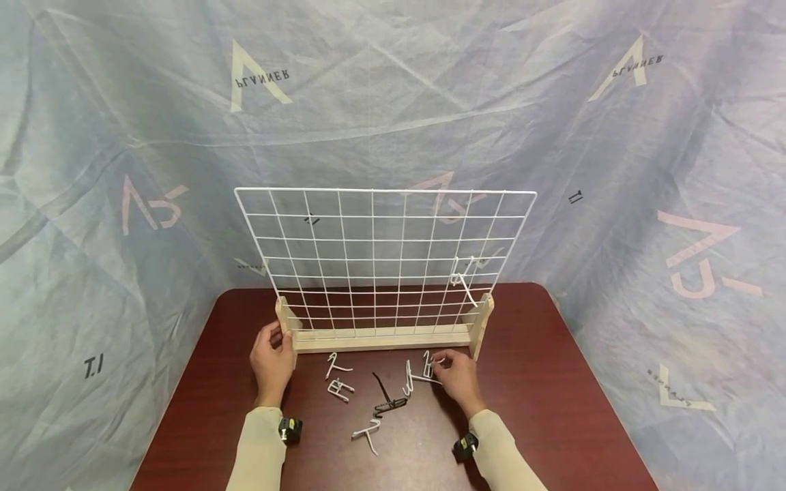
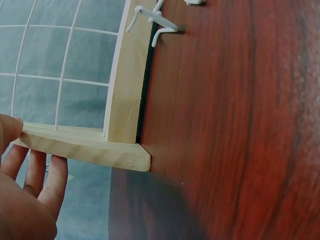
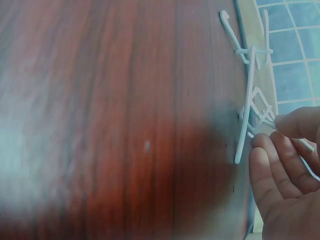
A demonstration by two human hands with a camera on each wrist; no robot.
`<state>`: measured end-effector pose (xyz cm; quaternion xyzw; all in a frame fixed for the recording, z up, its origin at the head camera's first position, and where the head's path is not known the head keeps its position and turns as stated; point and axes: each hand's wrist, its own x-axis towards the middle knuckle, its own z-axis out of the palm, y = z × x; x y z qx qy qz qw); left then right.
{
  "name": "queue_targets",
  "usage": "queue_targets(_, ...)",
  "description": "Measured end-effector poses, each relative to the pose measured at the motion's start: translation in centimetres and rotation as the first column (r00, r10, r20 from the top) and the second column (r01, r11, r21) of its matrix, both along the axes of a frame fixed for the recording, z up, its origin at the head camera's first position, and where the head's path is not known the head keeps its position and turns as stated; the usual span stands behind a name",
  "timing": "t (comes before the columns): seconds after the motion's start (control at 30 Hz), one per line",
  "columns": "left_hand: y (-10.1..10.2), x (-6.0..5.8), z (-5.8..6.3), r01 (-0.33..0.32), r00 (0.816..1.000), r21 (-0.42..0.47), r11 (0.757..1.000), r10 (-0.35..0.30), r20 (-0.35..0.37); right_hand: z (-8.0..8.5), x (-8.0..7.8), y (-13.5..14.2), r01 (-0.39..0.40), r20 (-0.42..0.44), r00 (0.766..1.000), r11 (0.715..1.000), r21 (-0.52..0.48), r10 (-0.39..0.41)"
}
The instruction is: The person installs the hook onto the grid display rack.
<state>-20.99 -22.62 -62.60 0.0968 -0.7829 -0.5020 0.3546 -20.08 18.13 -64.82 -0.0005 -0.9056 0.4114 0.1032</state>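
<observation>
A white wire grid panel (image 1: 372, 239) stands upright in a wooden base (image 1: 381, 339) on the table. My left hand (image 1: 272, 358) grips the left wooden side piece (image 2: 100, 155), thumb on one side and fingers on the other. Near the base's right end, my right hand (image 1: 457, 378) pinches a white wire hook (image 3: 262, 112) between thumb and fingers. Beside it lies another white hook (image 1: 409, 379) with a long prong. One white hook (image 1: 457, 278) hangs on the grid's lower right part.
Between the hands on the dark red table (image 1: 552, 409) lie a white hook (image 1: 332, 366), a second white hook (image 1: 338, 390), a black hook (image 1: 393, 406) and, nearer me, another white hook (image 1: 368, 431). A grey printed cloth (image 1: 393, 102) surrounds the table's back and sides.
</observation>
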Motion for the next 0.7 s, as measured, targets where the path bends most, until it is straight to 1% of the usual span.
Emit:
queue_targets(0.2, -0.1, 0.2, 0.3, 0.008, 1.0, 0.035, 0.999, -0.009, 0.027, -0.3, -0.4, -0.4, 0.038, -0.014, 0.999, 0.997, -0.069, -0.039)
queue_targets(0.3, 0.0, 0.1, 0.3, 0.01, 1.0, 0.041, 0.999, -0.01, 0.018, -0.4, -0.4, -0.4, 0.045, -0.038, 0.998, 0.994, -0.096, -0.049)
queue_targets(0.43, 0.0, 0.1, 0.3, 0.009, 1.0, 0.042, 0.999, -0.01, 0.001, -0.1, -0.2, -0.5, 0.039, -0.074, 0.996, 0.989, -0.145, -0.05)
queue_targets(0.6, -0.1, 0.0, -0.2, 0.009, 1.0, 0.035, 0.999, -0.008, -0.011, 0.5, 0.1, -0.5, 0.038, -0.105, 0.993, 0.981, -0.189, -0.059)
queue_targets(0.7, -0.2, -0.1, -0.4, 0.005, 1.0, 0.029, 1.0, -0.004, -0.018, 0.8, 0.2, -0.5, 0.036, -0.135, 0.989, 0.982, -0.187, -0.062)
